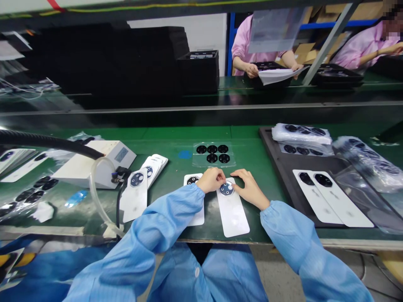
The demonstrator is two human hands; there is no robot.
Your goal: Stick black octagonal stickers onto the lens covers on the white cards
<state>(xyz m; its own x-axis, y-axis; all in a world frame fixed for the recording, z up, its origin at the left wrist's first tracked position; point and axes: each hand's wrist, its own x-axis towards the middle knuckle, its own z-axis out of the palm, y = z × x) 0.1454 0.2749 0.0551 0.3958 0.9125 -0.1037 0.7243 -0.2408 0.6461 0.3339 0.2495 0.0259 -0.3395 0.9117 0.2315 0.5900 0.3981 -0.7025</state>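
A white phone back panel [233, 213] lies on the green bench in front of me, its dark round camera area [226, 188] at the top. My left hand [213, 180] is at the upper left of that area, fingertips pinched together; whatever is between them is hidden. My right hand [252, 191] is at the panel's upper right, thumb by the round area and index finger held apart from it. A second white panel [197, 218] lies partly under my left hand and sleeve. Beyond my hands, a clear sheet [201, 161] carries several black camera discs [212, 149].
At right, a dark tray [283, 167] bears two white panels [341, 201] and wrapped packs [302, 135]. Stacked panels [137, 195], a white box-shaped device [107, 155] and a hose [97, 197] stand left. Across the bench, a person's hands hold papers [278, 75].
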